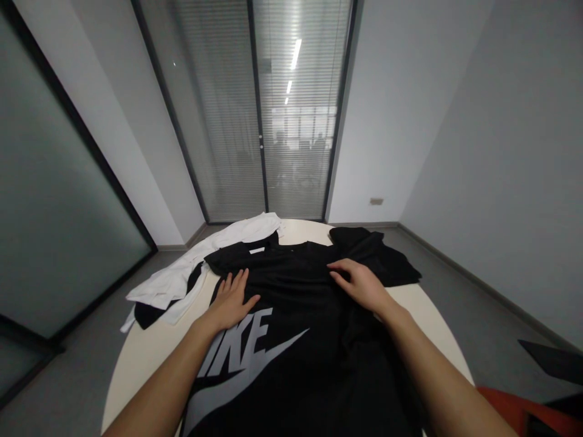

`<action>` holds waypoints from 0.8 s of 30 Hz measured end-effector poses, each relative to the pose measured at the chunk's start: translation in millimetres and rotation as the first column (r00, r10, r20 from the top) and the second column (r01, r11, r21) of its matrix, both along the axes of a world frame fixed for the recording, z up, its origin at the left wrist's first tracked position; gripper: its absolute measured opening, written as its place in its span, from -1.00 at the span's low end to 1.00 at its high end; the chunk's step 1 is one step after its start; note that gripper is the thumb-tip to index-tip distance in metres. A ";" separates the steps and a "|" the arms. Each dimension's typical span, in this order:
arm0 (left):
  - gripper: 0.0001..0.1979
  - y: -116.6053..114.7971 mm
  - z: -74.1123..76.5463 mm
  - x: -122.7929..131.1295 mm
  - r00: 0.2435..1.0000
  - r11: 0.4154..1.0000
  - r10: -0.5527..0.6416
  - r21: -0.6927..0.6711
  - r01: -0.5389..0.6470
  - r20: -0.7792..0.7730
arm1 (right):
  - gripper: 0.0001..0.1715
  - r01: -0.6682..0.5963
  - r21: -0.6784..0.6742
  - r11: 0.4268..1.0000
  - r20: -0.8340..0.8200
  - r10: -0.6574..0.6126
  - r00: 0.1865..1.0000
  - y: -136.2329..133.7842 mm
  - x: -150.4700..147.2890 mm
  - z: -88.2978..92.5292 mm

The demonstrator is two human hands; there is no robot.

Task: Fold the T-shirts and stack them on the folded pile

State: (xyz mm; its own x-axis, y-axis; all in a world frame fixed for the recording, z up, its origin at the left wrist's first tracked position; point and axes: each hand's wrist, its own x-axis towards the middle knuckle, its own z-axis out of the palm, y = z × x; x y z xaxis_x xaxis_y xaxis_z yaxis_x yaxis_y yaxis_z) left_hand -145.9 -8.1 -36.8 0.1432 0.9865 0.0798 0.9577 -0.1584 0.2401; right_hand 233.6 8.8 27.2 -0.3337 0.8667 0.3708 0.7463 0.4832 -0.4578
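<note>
A black T-shirt point(310, 303) with grey block lettering and a grey swoosh lies spread over the table, its neckline toward the far side. My left hand point(232, 300) rests flat on its upper left part, fingers spread, just above the lettering. On the upper right part, near the shoulder, lies my right hand point(357, 284), with the fingers bent a little and the thumb apart from them. No cloth shows between that thumb and the fingers. The lower edge of the T-shirt runs out of view.
White and black clothes point(166, 285) lie in a pile at the left of the round cream table point(437, 321). More black clothing point(387, 261) sits at the far right, over the edge. An orange-red chair point(514, 409) stands at the lower right. Glass panels with blinds point(218, 121) are behind.
</note>
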 end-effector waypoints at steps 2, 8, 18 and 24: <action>-0.13 0.8 -0.4 0.1 1.000 0.999 -0.019 0.041 0.019 0.009 | -0.54 -0.103 -0.048 0.993 0.071 0.107 0.992 -4.4 -12.2 -7.4; -0.40 8.5 7.1 -0.8 0.995 0.950 0.081 0.297 -0.097 0.066 | -0.47 -0.150 -0.181 0.972 0.187 0.183 0.965 -6.7 -19.8 -18.8; -0.36 12.6 10.5 -10.9 0.947 0.934 0.297 0.246 -0.261 -0.123 | -0.43 -0.055 -0.329 0.943 0.178 0.119 0.977 -5.9 -20.5 -10.9; -0.40 -2.1 43.4 8.0 0.933 0.932 0.307 0.259 -0.254 -0.189 | -0.40 0.073 -0.357 0.931 0.327 0.051 0.944 -7.8 -17.7 -9.0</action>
State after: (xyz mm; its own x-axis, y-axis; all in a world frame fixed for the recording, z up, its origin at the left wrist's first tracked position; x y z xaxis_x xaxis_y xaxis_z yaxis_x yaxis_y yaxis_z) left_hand -137.9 -10.2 6.6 -0.0963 0.9477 0.3043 0.9950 0.0995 0.0051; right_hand 215.9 1.0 18.2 -0.3714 0.9237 -0.0937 0.8872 0.3234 -0.3290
